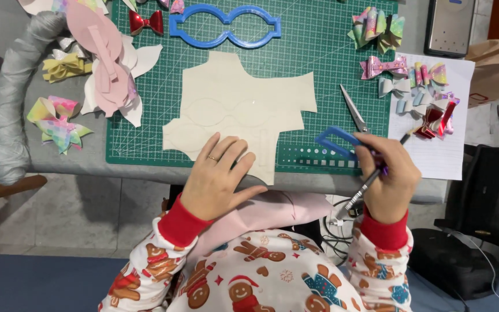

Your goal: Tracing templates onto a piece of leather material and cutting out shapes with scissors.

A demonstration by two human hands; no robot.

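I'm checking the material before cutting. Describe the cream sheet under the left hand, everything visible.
The cream sheet is a thin, flat, matte piece with an irregular, already-trimmed outline and notched corners. Faint traced curves of a bow shape show near its middle. It lies on the green cutting mat, its lower edge reaching the table's front. The left hand presses flat on its lower part; nothing else touches it.

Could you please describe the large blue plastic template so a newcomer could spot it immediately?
Start at the green cutting mat and look to its far edge. The blue template lies flat there, beyond the cream sheet. It is an open bow-shaped outline, larger than the small red bow beside it.
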